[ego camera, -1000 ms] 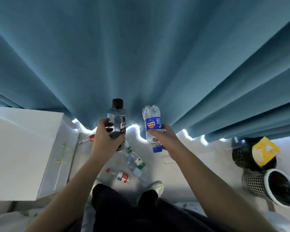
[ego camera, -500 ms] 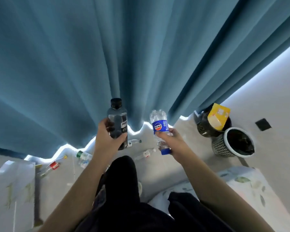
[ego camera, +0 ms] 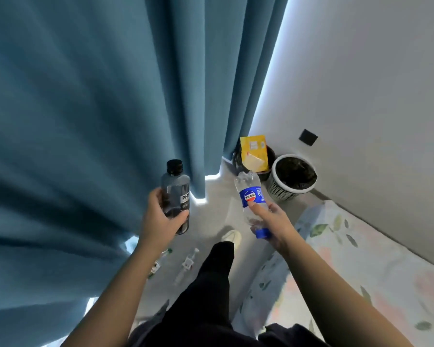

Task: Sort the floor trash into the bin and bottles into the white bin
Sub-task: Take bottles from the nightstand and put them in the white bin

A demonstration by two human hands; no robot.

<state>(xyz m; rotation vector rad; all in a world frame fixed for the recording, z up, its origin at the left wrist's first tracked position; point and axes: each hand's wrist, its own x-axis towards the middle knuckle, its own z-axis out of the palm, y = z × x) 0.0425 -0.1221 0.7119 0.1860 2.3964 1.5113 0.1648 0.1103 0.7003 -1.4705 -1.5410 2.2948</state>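
While grips (ego camera: pixel 161 221) (ego camera: pixel 273 222) hold bottles (ego camera: pixel 175 189) (ego camera: pixel 250 194), white bin (ego camera: pixel 281 192) stands ahead.

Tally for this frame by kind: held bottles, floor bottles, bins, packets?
Held bottles: 2 (dark tinted black-capped plastic bottle, clear blue-labelled plastic bottle)
Floor bottles: at least 2, blurred (green-capped clear bottle, red-labelled clear bottle)
Bins: 2 (black round bin, white mesh bin)
Packets: 1 (yellow packet)
Total: at least 7
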